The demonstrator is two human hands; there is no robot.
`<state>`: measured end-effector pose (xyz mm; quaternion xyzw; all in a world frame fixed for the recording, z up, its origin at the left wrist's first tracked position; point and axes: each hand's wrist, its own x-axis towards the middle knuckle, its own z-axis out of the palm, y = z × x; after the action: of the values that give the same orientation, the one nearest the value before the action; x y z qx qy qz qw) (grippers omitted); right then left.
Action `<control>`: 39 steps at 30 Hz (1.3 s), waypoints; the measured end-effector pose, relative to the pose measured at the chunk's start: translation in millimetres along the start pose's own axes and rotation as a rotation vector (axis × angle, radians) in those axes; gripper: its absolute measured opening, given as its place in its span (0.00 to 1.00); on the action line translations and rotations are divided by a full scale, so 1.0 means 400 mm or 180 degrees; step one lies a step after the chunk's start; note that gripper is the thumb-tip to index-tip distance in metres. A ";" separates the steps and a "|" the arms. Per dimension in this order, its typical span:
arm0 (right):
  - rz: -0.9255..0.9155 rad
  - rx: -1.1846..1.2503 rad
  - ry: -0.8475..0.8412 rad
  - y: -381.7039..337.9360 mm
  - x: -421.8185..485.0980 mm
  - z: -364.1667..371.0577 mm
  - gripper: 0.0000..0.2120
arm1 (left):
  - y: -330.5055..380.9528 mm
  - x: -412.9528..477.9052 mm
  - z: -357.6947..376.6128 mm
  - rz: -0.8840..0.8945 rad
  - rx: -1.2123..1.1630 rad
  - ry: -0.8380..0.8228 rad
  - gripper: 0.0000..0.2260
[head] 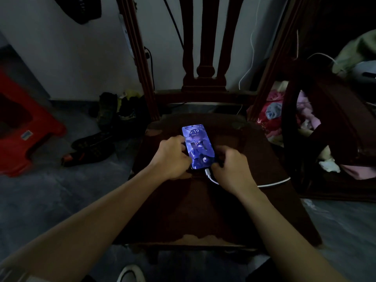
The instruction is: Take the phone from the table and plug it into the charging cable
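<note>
A phone [198,146] with a lit blue lock screen lies on the dark wooden chair seat [203,210]. A white charging cable [272,183] runs in from the right, and its plug [208,172] sits at the phone's near end. My left hand [173,156] grips the phone's left edge. My right hand [232,167] holds the phone's near right corner, fingers curled beside the plug. Whether the plug is fully seated I cannot tell.
The chair's carved back [204,58] rises behind the phone. A red plastic stool [24,127] stands at left, dark shoes [91,147] lie on the floor beside it. Piled clothes [284,119] and another dark chair fill the right. The room is dim.
</note>
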<state>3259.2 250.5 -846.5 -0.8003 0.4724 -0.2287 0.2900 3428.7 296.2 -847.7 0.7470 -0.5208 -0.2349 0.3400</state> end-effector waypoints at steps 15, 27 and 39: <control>0.0287 0.0391 0.0152 0.015 -0.029 0.011 0.19 | -0.010 -0.008 -0.003 -0.0264 -0.0340 -0.0510 0.32; 0.0191 0.0365 0.0145 0.030 -0.024 -0.013 0.19 | -0.012 -0.031 0.022 -0.0253 -0.0411 -0.0389 0.32; 0.0331 0.0578 0.0020 0.040 -0.012 -0.011 0.17 | -0.022 -0.024 0.024 -0.0193 -0.0380 -0.0288 0.31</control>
<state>3244.3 247.6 -854.6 -0.7444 0.4915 -0.2577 0.3712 3423.9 304.8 -860.7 0.7295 -0.4978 -0.3092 0.3528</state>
